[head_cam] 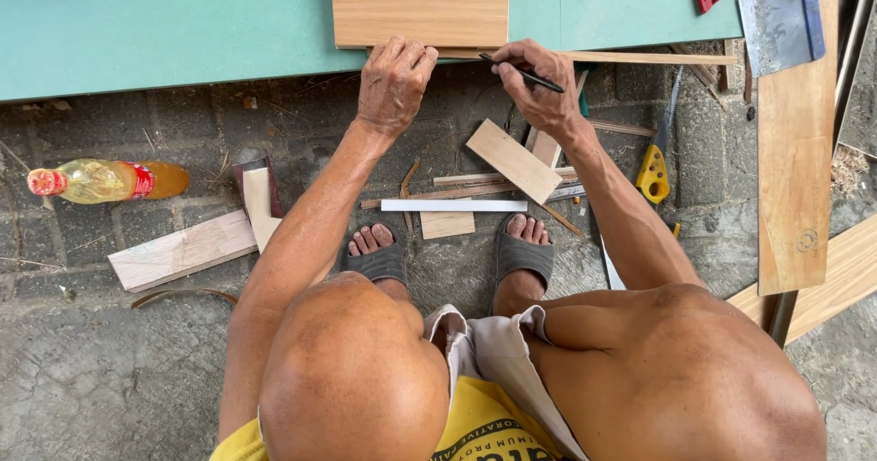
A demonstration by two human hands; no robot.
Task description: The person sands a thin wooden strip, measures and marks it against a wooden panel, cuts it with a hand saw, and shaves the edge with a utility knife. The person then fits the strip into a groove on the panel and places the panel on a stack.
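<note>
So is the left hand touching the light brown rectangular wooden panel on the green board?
Touching. The head view shows the left hand with its fingers pressed over the lower edge of the light brown rectangular wooden panel.

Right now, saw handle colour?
Yellow; the handsaw handle lies right of the right hand, clearest in head view.

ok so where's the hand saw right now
In the head view the hand saw lies on the stone floor on the person's right, just outside the right forearm, its yellow handle toward the person and its blade pointing up at the green board.
</note>
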